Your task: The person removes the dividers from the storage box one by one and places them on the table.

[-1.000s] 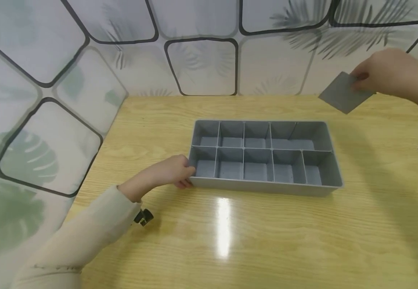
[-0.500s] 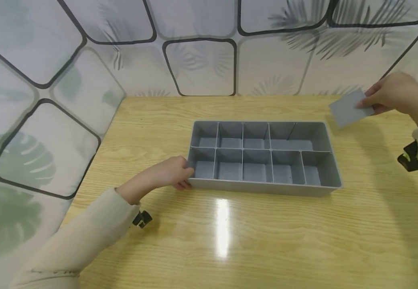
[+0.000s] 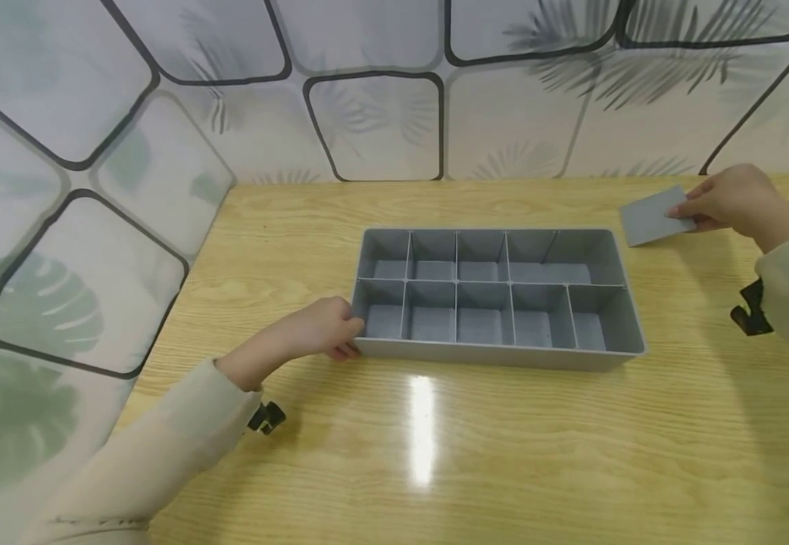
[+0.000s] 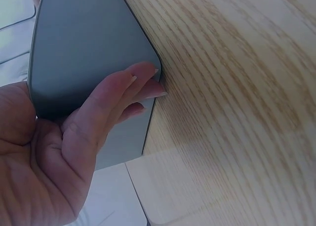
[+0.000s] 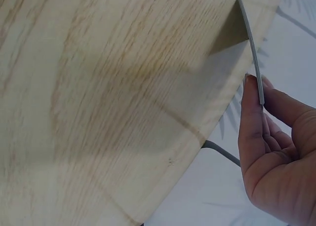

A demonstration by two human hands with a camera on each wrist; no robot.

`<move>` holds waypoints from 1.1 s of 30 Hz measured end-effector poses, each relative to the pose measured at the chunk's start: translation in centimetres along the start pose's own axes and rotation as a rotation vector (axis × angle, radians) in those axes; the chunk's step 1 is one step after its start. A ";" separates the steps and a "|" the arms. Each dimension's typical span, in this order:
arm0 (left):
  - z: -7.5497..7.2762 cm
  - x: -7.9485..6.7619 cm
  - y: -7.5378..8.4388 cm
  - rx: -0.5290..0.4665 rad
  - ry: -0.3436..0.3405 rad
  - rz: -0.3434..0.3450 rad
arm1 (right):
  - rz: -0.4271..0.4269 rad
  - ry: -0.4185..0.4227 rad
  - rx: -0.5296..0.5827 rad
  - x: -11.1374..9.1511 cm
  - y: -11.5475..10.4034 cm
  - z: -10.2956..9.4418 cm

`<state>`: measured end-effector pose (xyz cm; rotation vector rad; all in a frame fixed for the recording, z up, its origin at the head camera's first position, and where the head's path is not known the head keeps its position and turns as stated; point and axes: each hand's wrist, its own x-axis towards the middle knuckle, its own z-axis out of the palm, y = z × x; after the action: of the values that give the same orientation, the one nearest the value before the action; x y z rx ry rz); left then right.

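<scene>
A grey compartment box (image 3: 497,354) stands on the wooden table, with thin partitions between its cells. The back row's right cell is wider than the others. My left hand (image 3: 326,327) grips the box's left front corner, thumb at the rim. In the left wrist view its fingers (image 4: 106,95) lie along the outer wall. Beyond the box's back right corner, my right hand (image 3: 735,198) pinches a flat grey divider plate (image 3: 650,216) by one edge. The right wrist view shows this plate edge-on between thumb and fingers, raised above the table.
A patterned wall covering (image 3: 381,125) rises directly behind the table (image 3: 537,454) and along its left side. Black clips (image 3: 751,309) show at both sleeve cuffs. A bright light reflection lies on the tabletop in front of the box.
My right hand has come down toward the table with the divider plate, and the plate has turned in view. The left hand stays at the box corner.
</scene>
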<state>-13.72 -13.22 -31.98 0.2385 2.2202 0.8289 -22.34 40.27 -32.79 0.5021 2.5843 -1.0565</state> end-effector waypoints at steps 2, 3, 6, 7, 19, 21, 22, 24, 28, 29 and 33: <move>0.0 0.1 0.0 -0.002 -0.004 -0.002 | -0.009 -0.011 0.013 0.3 0.4 -0.1; -0.1 0.1 -0.1 0.002 -0.008 0.001 | -0.013 -0.020 0.008 0.4 0.6 0.0; -0.1 0.1 -0.2 0.004 -0.007 -0.002 | -0.029 -0.038 -0.049 0.9 0.5 0.5; 0.0 0.1 -0.3 0.005 -0.006 -0.004 | -0.036 -0.047 -0.074 1.0 0.4 0.8; 0.0 0.2 -0.3 0.020 0.008 -0.003 | -0.052 -0.054 -0.388 0.8 -1.9 1.8; 0.1 0.4 -0.2 0.016 0.011 -0.003 | -0.056 -0.061 -0.405 0.6 -2.1 1.6; 0.2 0.3 -0.2 0.015 0.011 -0.005 | -0.059 -0.070 -0.411 0.5 -2.2 1.5; 0.2 0.3 -0.1 0.014 0.010 -0.007 | -0.070 -0.081 -0.428 0.3 -2.4 1.4; 0.2 0.3 -0.1 0.012 0.008 -0.011 | -0.093 -0.065 -0.453 0.0 -2.8 0.8; 0.1 0.3 -0.1 0.010 0.005 -0.011 | -0.095 -0.060 -0.450 -0.1 -2.8 0.6; 0.1 0.4 -0.2 0.003 -0.001 -0.014 | -0.104 -0.084 -0.466 -0.3 -3.1 -0.1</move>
<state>-13.93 -13.15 -32.33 0.2249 2.2200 0.8176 -23.39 38.18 -30.67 0.2033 2.6793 -0.4582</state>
